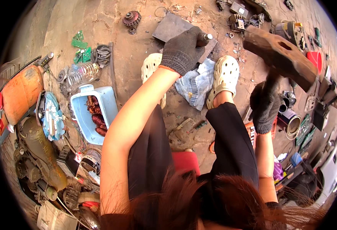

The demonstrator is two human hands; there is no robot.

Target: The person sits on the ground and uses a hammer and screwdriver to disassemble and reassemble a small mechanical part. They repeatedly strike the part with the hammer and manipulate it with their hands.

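My left hand (184, 50), in a dark knit glove, is closed on a short metal rod-like piece (208, 36) whose bright round end sticks out by the thumb. What the rest of this piece looks like is hidden in the fist. Beneath the hand a flat dark metal plate (170, 27) lies on the ground. My right hand (265, 109), gloved too, grips the handle of a sledgehammer (280, 55). Its heavy rusty head is raised to the right of the plate, close to the camera. A folded piece of denim (196, 86) lies between my feet.
Left stand a light-blue tub (109, 99) with copper windings (94, 115), a plastic bottle (82, 74), green circuit boards (82, 48) and an orange tank (22, 88). A motor rotor (131, 19) lies beyond. Scrap parts, a red cup (314, 61) and cans (290, 122) crowd the right.
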